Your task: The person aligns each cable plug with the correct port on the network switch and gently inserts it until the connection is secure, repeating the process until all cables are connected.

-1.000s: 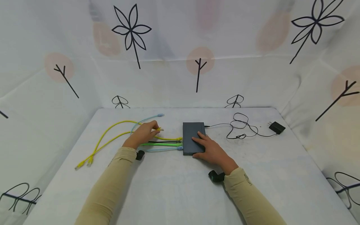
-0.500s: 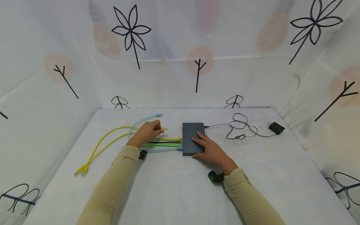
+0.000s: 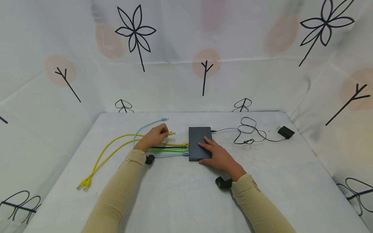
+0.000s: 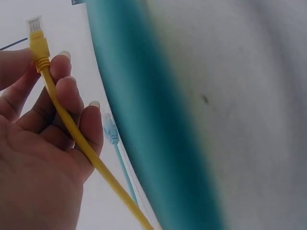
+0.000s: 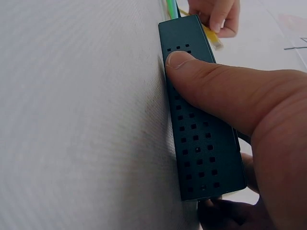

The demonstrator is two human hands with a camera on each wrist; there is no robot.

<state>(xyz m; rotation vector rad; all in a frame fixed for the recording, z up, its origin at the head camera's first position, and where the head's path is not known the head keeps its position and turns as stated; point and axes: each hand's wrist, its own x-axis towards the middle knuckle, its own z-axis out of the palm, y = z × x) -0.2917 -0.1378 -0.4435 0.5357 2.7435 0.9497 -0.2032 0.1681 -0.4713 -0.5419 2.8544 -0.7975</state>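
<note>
My left hand (image 3: 154, 136) pinches a yellow Ethernet cable just behind its clear plug (image 4: 35, 24), between thumb and fingers. The plug points right, toward a dark grey network switch (image 3: 195, 137). My right hand (image 3: 220, 158) grips the switch: the thumb presses its perforated near side (image 5: 196, 139), and the fingers lie over the top and right edge. Yellow, black, green (image 3: 169, 149) and light blue (image 3: 172, 155) cables run into the switch's left side. Part of these cables is hidden behind the left hand.
A light blue cable end (image 3: 164, 119) lies behind the left hand. Two yellow plugs (image 3: 84, 184) rest at the left. On the right, a thin black cord (image 3: 247, 132) links the switch to a power adapter (image 3: 286, 132). Patterned white cloth walls (image 3: 175, 84) surround the table.
My left hand has moved slightly right with the yellow cable, bringing its plug nearer the switch. The yellow ends at the left have slid toward me. My right hand has stayed on the switch.
</note>
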